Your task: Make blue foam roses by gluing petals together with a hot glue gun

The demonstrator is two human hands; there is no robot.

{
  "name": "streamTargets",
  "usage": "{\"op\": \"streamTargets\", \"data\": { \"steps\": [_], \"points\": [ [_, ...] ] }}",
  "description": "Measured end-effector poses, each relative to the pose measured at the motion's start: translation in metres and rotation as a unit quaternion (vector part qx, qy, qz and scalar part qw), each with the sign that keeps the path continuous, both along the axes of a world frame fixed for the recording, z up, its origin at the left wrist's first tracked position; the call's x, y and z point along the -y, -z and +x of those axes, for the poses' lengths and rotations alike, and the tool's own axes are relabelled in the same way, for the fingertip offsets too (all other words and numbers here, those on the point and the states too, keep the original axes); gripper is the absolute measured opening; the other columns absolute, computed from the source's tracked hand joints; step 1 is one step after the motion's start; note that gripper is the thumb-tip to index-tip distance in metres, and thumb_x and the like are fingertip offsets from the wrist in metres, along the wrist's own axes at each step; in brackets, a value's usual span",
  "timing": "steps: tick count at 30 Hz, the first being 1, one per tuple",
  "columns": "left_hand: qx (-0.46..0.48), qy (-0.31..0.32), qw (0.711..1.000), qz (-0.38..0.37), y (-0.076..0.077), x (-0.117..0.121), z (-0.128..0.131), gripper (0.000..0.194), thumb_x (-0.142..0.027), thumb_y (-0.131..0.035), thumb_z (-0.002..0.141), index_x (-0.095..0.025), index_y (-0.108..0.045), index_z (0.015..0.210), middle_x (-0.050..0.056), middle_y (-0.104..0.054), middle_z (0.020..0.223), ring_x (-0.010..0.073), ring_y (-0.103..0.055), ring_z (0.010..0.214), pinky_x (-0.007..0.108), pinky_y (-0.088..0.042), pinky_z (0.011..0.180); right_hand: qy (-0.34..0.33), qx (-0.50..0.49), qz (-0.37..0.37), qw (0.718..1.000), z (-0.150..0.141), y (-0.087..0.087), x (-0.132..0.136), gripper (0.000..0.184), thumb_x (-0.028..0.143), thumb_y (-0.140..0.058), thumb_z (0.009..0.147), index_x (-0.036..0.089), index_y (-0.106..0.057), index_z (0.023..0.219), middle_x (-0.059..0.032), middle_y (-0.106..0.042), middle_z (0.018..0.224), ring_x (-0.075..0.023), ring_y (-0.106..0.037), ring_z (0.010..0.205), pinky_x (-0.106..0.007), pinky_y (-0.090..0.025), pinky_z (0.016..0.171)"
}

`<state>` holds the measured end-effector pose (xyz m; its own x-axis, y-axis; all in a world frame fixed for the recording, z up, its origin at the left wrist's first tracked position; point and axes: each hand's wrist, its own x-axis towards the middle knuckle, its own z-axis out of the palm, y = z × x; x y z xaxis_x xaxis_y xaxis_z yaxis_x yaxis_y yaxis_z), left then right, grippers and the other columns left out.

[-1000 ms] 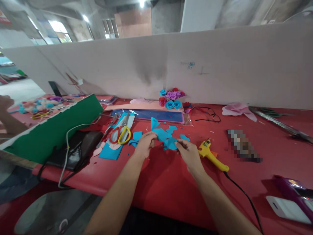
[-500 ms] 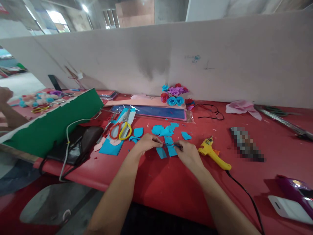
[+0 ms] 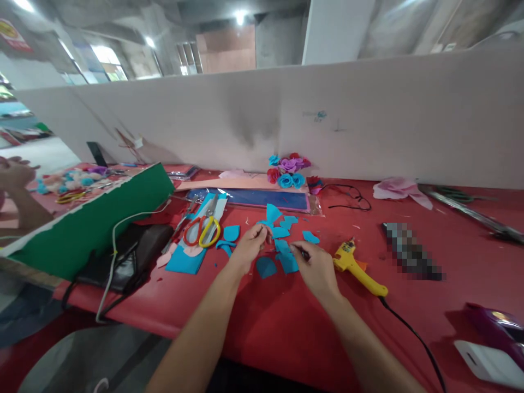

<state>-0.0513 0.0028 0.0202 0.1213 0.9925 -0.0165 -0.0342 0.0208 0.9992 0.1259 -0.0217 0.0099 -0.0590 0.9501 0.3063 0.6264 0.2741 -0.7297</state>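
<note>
My left hand point(image 3: 250, 244) is closed in a pinch beside several cut blue paper petals. Whatever lies between its fingertips is too small to make out. Across from it, my right hand point(image 3: 316, 263) has its fingers pressed together around a small dark object point(image 3: 303, 252), mostly hidden by the fingers. Just left of the right fingertips lies a blue paper piece point(image 3: 287, 262). A rounded blue petal point(image 3: 266, 267) rests flat on the red table between the hands, and a further blue petal point(image 3: 273, 212) lies beyond the left fingertips.
A yellow glue gun point(image 3: 360, 270) lies right of my right hand. Scissors with red and yellow handles point(image 3: 209, 231) rest on folded blue paper point(image 3: 186, 260) at left. Paper flowers point(image 3: 290, 170) stand at the back. Behind a green divider point(image 3: 98, 215) shows another person's hand point(image 3: 18, 173).
Both hands held blue paper a second ago; my fingers have since drawn apart. Blue pieces now lie on the table between them. The other person's hand has opened its fingers.
</note>
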Motion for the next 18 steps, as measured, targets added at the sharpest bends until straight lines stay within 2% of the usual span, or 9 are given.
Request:
{"op": "streamTargets", "data": {
  "steps": [3,7,11,14,18],
  "points": [
    [0.066,0.034,0.997,0.029,-0.001,0.005,0.01,0.028,-0.043,-0.054,0.085,-0.016,-0.058,0.076,-0.001,-0.051,0.068,0.0081,-0.039,0.056,0.022,-0.031,0.055,-0.009,-0.109,-0.006,0.994,-0.003,0.0,0.001,0.027,0.041,-0.053,0.086,0.019,-0.069,0.085,-0.0035,-0.07,0.076,-0.0175,-0.062,0.068,-0.026,-0.046,0.063],
    [0.143,0.061,0.987,0.027,0.005,0.011,0.02,0.025,-0.04,-0.062,0.08,-0.016,-0.062,0.072,0.002,-0.057,0.077,0.0127,-0.05,0.076,0.025,-0.039,0.075,-0.037,-0.217,0.014,0.975,-0.004,-0.002,0.002,0.023,0.037,-0.058,0.084,0.018,-0.069,0.091,-0.0052,-0.07,0.084,-0.0182,-0.063,0.076,-0.028,-0.048,0.07],
    [0.171,0.064,0.983,0.01,0.011,0.012,0.025,0.024,-0.038,-0.071,0.072,-0.015,-0.066,0.07,0.004,-0.06,0.076,0.0143,-0.053,0.076,0.027,-0.04,0.078,-0.064,-0.231,0.056,0.969,-0.004,-0.007,0.004,0.018,0.032,-0.06,0.084,0.019,-0.069,0.092,-0.0033,-0.064,0.08,-0.0152,-0.057,0.07,-0.027,-0.045,0.064],
    [0.179,0.065,0.982,0.012,0.013,0.012,0.025,0.022,-0.035,-0.074,0.069,-0.014,-0.067,0.071,0.004,-0.062,0.076,0.0147,-0.054,0.077,0.028,-0.04,0.079,-0.078,-0.234,0.088,0.965,-0.004,-0.012,0.008,0.016,0.029,-0.061,0.083,0.02,-0.068,0.095,-0.004,-0.059,0.088,-0.0142,-0.054,0.072,-0.026,-0.044,0.064],
    [0.183,0.081,0.98,-0.01,0.012,0.013,0.026,0.023,-0.035,-0.074,0.07,-0.014,-0.066,0.072,0.002,-0.059,0.071,0.012,-0.052,0.071,0.025,-0.04,0.074,-0.09,-0.235,0.076,0.965,-0.007,-0.017,0.012,0.015,0.028,-0.062,0.082,0.02,-0.067,0.094,-0.0045,-0.055,0.093,-0.0123,-0.05,0.068,-0.026,-0.044,0.06]
  ]
}}
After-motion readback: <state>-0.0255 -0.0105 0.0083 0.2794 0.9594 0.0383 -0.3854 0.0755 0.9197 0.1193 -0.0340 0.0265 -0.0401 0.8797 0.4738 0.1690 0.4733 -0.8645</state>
